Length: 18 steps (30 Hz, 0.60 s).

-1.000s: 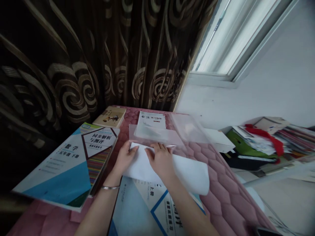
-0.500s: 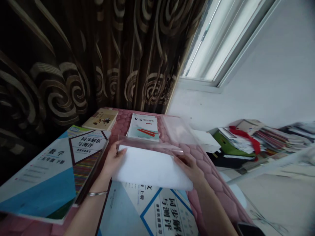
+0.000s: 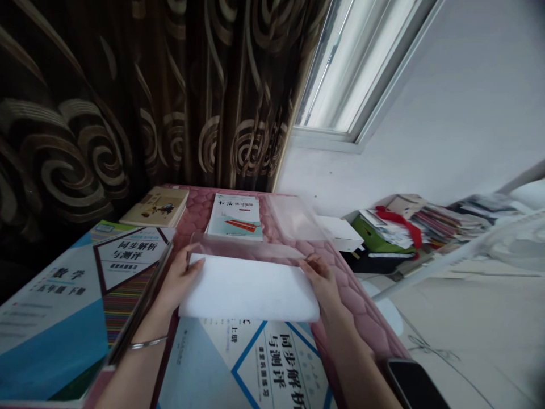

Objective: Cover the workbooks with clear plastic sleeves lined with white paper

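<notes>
A white folded sheet (image 3: 249, 288) in a clear plastic sleeve (image 3: 242, 247) lies across a large blue-and-white workbook (image 3: 247, 369) on the pink quilted surface (image 3: 361, 307). My left hand (image 3: 176, 281) grips the sheet's left edge, thumb on top. At the sheet's upper right corner my right hand (image 3: 323, 281) pinches it together with the sleeve. A thin bracelet (image 3: 147, 343) circles my left wrist.
A big maths workbook (image 3: 72, 295) lies at left. A small yellowish book (image 3: 156, 206) and a white-green booklet (image 3: 235, 216) sit at the far edge, by another clear sleeve (image 3: 296, 218). Dark patterned curtain behind. A cluttered pile of papers (image 3: 409, 224) lies right. A phone (image 3: 415, 386) sits at bottom right.
My right hand left the middle of the sheet and went to its right edge. The sheet and sleeve were pulled toward me, uncovering the white-green booklet. The camera swung right.
</notes>
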Each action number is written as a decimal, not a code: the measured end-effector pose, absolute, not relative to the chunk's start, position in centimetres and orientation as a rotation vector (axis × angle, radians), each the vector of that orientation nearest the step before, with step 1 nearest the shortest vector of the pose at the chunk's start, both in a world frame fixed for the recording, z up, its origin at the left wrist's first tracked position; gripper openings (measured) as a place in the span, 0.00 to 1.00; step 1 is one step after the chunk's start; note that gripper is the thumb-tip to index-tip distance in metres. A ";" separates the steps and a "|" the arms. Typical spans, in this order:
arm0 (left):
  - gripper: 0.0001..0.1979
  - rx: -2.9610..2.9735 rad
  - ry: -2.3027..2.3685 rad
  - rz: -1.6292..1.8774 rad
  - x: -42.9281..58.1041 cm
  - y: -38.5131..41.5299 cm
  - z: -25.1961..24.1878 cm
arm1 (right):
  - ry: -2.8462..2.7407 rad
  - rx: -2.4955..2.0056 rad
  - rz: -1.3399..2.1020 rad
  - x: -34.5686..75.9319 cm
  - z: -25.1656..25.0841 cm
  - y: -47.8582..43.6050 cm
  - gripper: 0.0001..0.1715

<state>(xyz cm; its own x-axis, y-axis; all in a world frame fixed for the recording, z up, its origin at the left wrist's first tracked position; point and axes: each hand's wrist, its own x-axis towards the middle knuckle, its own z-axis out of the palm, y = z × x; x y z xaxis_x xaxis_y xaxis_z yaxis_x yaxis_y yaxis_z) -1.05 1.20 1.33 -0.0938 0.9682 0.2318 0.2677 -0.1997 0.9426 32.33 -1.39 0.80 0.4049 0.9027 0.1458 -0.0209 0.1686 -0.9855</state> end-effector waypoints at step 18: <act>0.23 1.601 1.480 1.380 -1.0 1.7 0.7 | -0.956 -1.287 1.041 34.0 0.7 -2.2 0.32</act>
<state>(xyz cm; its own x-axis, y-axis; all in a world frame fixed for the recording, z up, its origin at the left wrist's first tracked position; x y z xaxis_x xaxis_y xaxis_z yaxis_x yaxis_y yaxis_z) -0.99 1.65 0.75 -0.1357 0.9418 0.3076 0.3725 -0.2392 0.8966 34.03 -2.23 0.66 0.2706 0.9625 -0.0182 -0.0639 -0.0009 -0.9980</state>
